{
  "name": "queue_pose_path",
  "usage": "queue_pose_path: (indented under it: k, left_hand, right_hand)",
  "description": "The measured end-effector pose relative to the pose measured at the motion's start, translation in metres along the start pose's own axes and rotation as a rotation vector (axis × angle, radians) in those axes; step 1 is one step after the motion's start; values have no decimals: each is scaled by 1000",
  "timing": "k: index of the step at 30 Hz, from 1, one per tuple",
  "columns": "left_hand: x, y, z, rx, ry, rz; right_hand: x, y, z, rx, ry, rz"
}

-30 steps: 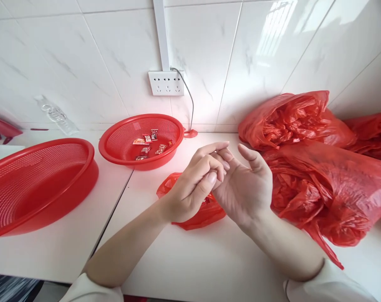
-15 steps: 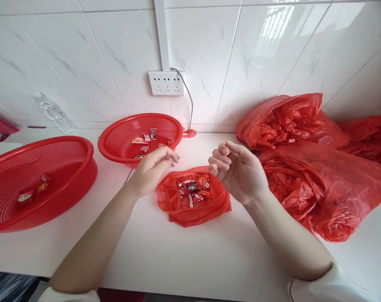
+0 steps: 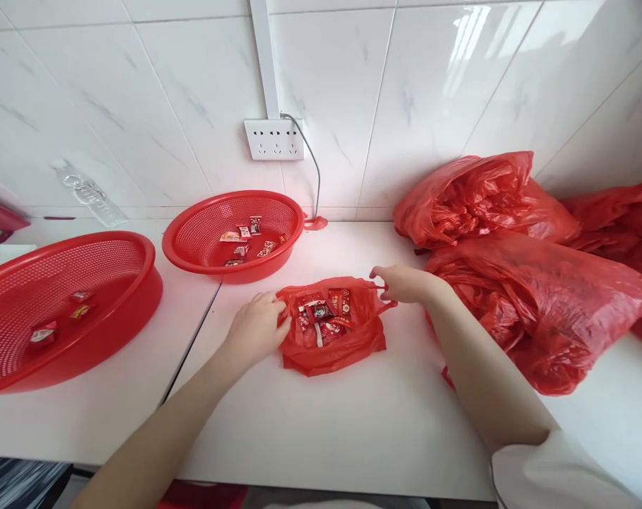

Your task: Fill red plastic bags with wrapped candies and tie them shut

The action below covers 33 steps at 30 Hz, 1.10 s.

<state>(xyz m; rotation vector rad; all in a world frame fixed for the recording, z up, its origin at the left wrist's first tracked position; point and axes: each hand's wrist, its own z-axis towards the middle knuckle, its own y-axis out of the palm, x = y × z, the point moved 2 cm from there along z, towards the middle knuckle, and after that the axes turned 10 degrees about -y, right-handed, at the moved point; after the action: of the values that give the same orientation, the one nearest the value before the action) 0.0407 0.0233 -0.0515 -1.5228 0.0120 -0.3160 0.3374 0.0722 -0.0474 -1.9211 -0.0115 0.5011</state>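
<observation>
In the head view a thin red plastic bag (image 3: 334, 360) lies on the white table with its mouth spread. Several small wrapped snack packets (image 3: 324, 314), red and dark, sit inside it. My left hand (image 3: 257, 326) is closed at the bag's left rim, fingertips on the plastic. At the upper right rim, my right hand (image 3: 400, 284) pinches the bag's edge or handle, which is drawn out toward the fingers.
Behind the bag stands a red perforated basket (image 3: 230, 271) with a few packets. A larger red basket (image 3: 135, 304) is at the left. Bulging red plastic bags (image 3: 559, 304) lie at the right. A clear bottle (image 3: 95, 198) and a socket panel (image 3: 274, 139) are at the wall.
Both hands have come down from above the bag onto its two sides and taken hold of its rim. The bag's right edge is now pulled up and outward.
</observation>
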Motion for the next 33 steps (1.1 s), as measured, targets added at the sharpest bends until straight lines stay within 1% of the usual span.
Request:
queue_pose_path:
  k: [1,2,3,4,5,6,7,8,9,10,11,13,15,16,18,20,21,22,23,25,26,28,30,31,33]
  left_hand:
    - [-1,-11,6,-11,-34,-124]
    - [-2,-23,12,14,-61,-259]
    - [-4,-38,18,97,-76,-389]
    - [-5,-53,24,219,-87,-511]
    - [-6,-67,30,340,-93,-641]
    - [-7,-79,35,427,-91,-775]
    - [-6,-90,39,500,-70,-912]
    - [-3,-99,43,532,-17,-1035]
    - [1,-105,46,533,54,-1141]
    - [6,-110,49,514,131,-1228]
    - [12,-112,51,477,208,-1293]
    - [26,-113,53,396,340,-1384]
    - [39,-110,53,295,433,-1425]
    - [45,-106,53,229,461,-1414]
    - [59,-98,50,50,480,-1313]
    - [72,-87,45,-124,467,-1152]
    - [78,-83,42,-180,456,-1086]
    - [82,-79,39,-214,434,-1043]
    - [85,-75,38,-234,401,-1023]
    - [88,-72,37,-226,326,-1049]
    - [87,-72,38,-218,295,-1076]
    - [84,-72,41,-201,268,-1130]
    - [81,-72,45,-241,260,-1150]
    - [80,-71,46,-274,252,-1150]
    - [77,-69,50,-305,224,-1150]
  right_hand:
    - [2,-5,-2,6,-32,32]
    - [1,-12,-5,62,-86,91]
    - [0,-22,-10,178,-153,184]
    - [-2,-33,-15,361,-229,312]
    - [-5,-44,-22,602,-309,464]
    - [-7,-55,-28,869,-381,614]
    - [-8,-63,-33,1122,-439,737]
    - [-11,-68,-36,1336,-492,829]
    - [-14,-72,-37,1489,-549,891]
    - [-18,-74,-36,1580,-610,925]
    - [-23,-75,-35,1628,-668,935]
    - [-34,-74,-35,1653,-752,921]
    - [-47,-70,-39,1601,-810,888]
    - [-54,-68,-42,1535,-840,870]
    - [-69,-61,-48,1332,-911,811]
    - [-83,-54,-54,1102,-984,668]
    - [-89,-51,-57,1019,-1014,572]
    - [-92,-50,-59,970,-1028,478]
    - [-94,-50,-60,954,-1022,401]
    - [-91,-53,-60,968,-955,326]
    - [-89,-54,-59,959,-917,326]
    - [-84,-56,-55,872,-886,358]
    - [-82,-55,-52,797,-895,387]
    - [-81,-55,-51,799,-890,393]
    - [-80,-53,-50,867,-856,386]
